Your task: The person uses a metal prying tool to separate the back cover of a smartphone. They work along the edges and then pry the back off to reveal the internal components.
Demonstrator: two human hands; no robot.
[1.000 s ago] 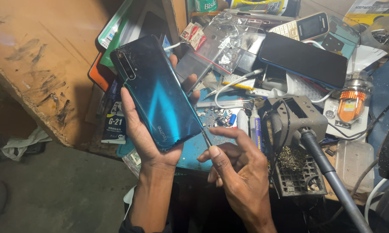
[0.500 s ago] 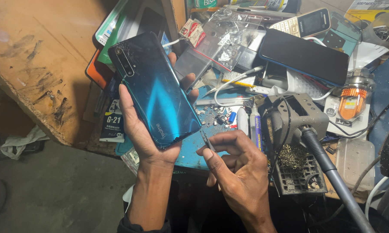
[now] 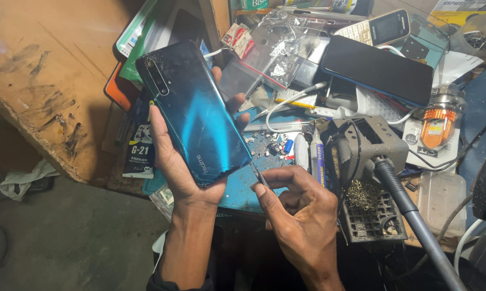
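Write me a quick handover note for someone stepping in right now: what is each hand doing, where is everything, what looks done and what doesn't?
Left hand: holds the blue-green smartphone back side up, tilted, above the bench edge.
Right hand: pinches a thin metal tool, its tip at the phone's lower corner edge.
Nearby: a soldering stand, small loose parts on the blue mat, a black phone and a keypad phone farther back.
Done: the tool is at the seam.
Left: the back cover looks still closed on the phone; whether the tip has entered the seam I cannot tell.
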